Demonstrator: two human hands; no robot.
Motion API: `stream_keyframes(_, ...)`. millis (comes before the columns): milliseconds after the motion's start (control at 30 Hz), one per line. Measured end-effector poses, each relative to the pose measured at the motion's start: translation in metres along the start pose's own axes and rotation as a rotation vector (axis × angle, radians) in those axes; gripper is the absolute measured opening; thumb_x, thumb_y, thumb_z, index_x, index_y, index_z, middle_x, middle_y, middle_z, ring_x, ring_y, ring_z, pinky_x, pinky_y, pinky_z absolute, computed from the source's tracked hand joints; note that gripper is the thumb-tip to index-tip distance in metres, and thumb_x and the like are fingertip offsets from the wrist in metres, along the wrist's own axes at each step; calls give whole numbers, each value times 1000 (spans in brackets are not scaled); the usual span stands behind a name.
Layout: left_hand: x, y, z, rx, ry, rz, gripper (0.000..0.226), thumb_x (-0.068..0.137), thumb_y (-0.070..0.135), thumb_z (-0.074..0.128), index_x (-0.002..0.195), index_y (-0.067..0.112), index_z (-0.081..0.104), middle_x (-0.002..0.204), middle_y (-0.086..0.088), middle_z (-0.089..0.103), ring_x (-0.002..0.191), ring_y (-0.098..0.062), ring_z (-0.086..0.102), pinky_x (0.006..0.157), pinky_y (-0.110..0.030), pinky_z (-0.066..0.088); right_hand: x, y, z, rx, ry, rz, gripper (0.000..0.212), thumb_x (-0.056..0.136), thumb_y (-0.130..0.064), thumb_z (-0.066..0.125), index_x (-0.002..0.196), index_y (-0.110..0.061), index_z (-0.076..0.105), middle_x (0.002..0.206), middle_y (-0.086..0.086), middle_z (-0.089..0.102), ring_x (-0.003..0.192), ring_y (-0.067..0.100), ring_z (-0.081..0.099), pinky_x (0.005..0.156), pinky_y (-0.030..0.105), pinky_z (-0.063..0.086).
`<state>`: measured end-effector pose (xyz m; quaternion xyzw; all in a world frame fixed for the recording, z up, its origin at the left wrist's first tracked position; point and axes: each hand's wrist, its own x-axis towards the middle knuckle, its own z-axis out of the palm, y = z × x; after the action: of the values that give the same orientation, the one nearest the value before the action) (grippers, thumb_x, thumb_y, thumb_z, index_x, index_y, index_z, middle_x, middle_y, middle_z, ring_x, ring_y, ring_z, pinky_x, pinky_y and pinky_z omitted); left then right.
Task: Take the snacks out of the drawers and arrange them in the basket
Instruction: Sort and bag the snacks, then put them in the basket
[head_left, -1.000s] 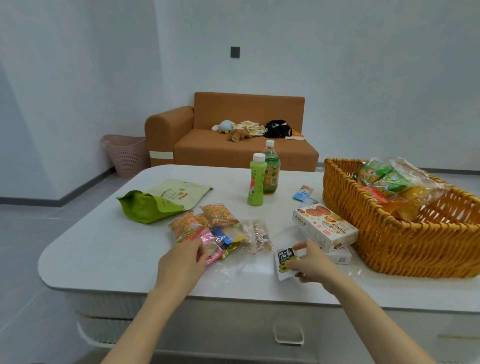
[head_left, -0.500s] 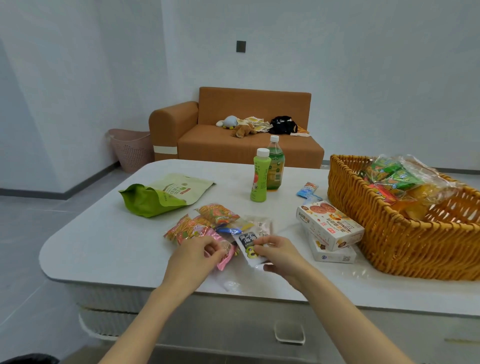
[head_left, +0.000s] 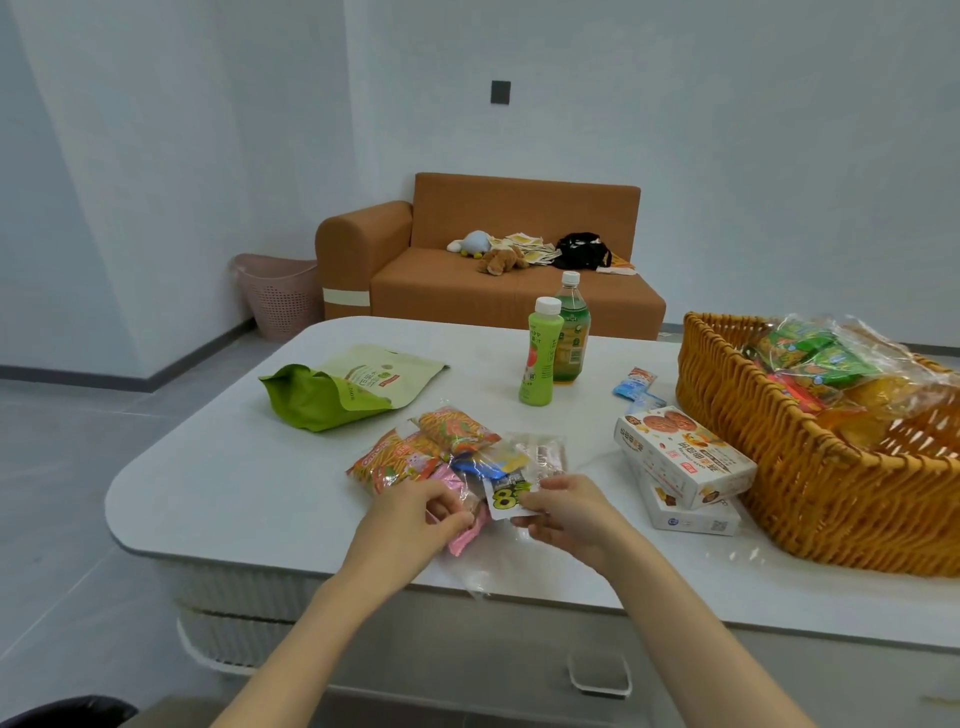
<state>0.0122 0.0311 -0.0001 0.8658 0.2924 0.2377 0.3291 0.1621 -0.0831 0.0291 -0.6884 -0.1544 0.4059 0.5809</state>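
Note:
A clear plastic bag of small snacks (head_left: 447, 447) lies on the white table (head_left: 218, 467) in front of me. My left hand (head_left: 415, 519) pinches the bag's edge beside a pink packet (head_left: 465, 538). My right hand (head_left: 566, 512) pinches a small white packet with green and yellow print (head_left: 506, 496) at the bag's mouth. The wicker basket (head_left: 779, 457) stands at the right and holds a clear bag of green and orange snacks (head_left: 831, 364). Two stacked biscuit boxes (head_left: 680, 457) lie against the basket's left side.
A green pouch (head_left: 343, 389) lies at the table's left. Two green bottles (head_left: 550, 348) stand at the middle back, with small blue packets (head_left: 636, 384) to their right. A closed drawer with a handle (head_left: 597, 675) sits below the table edge. An orange sofa (head_left: 488, 270) stands behind.
My right hand carried the small white packet leftward from beside the boxes to the snack bag. My left hand shifted onto the bag's near edge and now pinches it.

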Motion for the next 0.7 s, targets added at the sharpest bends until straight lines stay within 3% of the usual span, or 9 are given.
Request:
stream_keyframes(67, 0, 0, 1, -20, -10, 10, 15, 81, 31, 73, 68, 29, 65, 66, 12, 66, 64, -1, 59, 64, -22, 50, 1, 6, -2, 108, 68, 16, 14, 89, 10, 55, 96, 0, 47, 80, 18, 63, 62, 24, 63, 45, 21, 51)
stream_keyframes(133, 0, 1, 1, -43, -25, 18, 14, 81, 29, 74, 69, 29, 66, 67, 12, 67, 64, -1, 60, 65, -22, 51, 2, 12, 4, 174, 71, 35, 11, 89, 9, 56, 84, 0, 52, 78, 16, 65, 63, 24, 64, 48, 22, 53)
stream_keyframes(233, -2, 2, 0, -77, -52, 25, 12, 81, 24, 74, 71, 28, 68, 67, 10, 68, 66, -4, 63, 68, -25, 53, 6, 21, 22, 93, 54, -7, 16, 91, -1, 59, 76, -4, 57, 73, 8, 63, 58, 18, 62, 52, 23, 54)
stream_keyframes(367, -4, -1, -5, -101, -34, 27, 11, 81, 20, 74, 71, 24, 69, 65, 8, 68, 61, -4, 62, 65, -21, 51, 11, 22, 32, -37, 131, -34, 16, 81, -14, 74, 73, -10, 61, 67, 2, 52, 50, 13, 40, 42, 20, 39)
stream_keyframes(467, -7, -3, -9, -119, -26, 23, 13, 81, 17, 74, 70, 23, 69, 64, 5, 68, 59, -5, 62, 63, -18, 49, 11, 16, 33, 193, 73, 169, 16, 81, -7, 73, 71, -9, 61, 58, 2, 53, 33, 7, 31, 32, 14, 28)
stream_keyframes(567, -8, -3, -11, -116, -25, 26, 15, 80, 14, 73, 70, 24, 69, 65, 5, 69, 62, -5, 62, 63, -16, 48, 12, 13, 33, 387, 29, 276, 25, 86, 1, 59, 64, -8, 52, 41, -1, 47, 27, 4, 40, 29, 12, 32)
stream_keyframes(700, -9, -2, -13, -92, -17, 27, 16, 83, 13, 70, 69, 21, 68, 63, 3, 68, 59, -3, 60, 63, -18, 48, 12, 14, 34, 333, -41, 250, 15, 92, -8, 60, 77, -10, 55, 48, -3, 58, 38, 9, 47, 31, 14, 33)
